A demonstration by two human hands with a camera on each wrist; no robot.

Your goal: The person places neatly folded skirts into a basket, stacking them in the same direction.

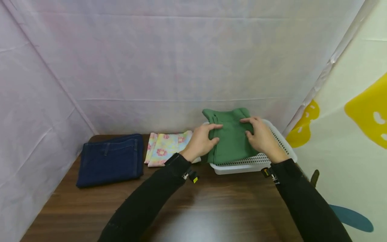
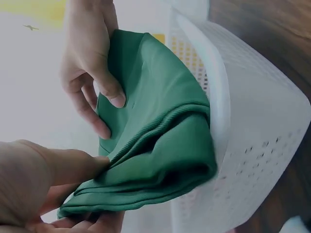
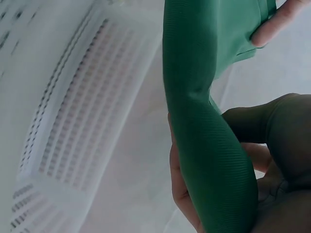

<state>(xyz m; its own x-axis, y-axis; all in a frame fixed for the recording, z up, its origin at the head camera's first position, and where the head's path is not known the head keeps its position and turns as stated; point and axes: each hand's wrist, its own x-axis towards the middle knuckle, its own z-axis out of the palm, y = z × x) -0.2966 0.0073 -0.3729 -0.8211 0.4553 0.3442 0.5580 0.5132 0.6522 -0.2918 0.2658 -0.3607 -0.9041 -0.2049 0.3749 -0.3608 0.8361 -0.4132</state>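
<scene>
The folded green cloth garment with ribbed edging [image 1: 232, 139] was in your two hands, over the white perforated plastic basket [image 1: 242, 169]; whether it touched the rim, you could not tell. Your left hand [image 1: 200, 141] gripped its left folded edge, the grasp narrow around the layers, with fingers on both its upper and lower faces. Your right hand [image 1: 262, 136] held the opposite side, thumb on one face and fingers behind the other, that grasp narrow too. Just left of the basket, partly behind your left wrist, lay a folded pastel cloth with pink flowers [image 1: 166, 146]. Further left sat a pair of folded dark-blue denim jeans [image 1: 110, 161]. The basket and both folded pieces rested on a brown wood-grain table [image 1: 90, 208], before a pale hanging sheet [image 1: 181, 60].
</scene>
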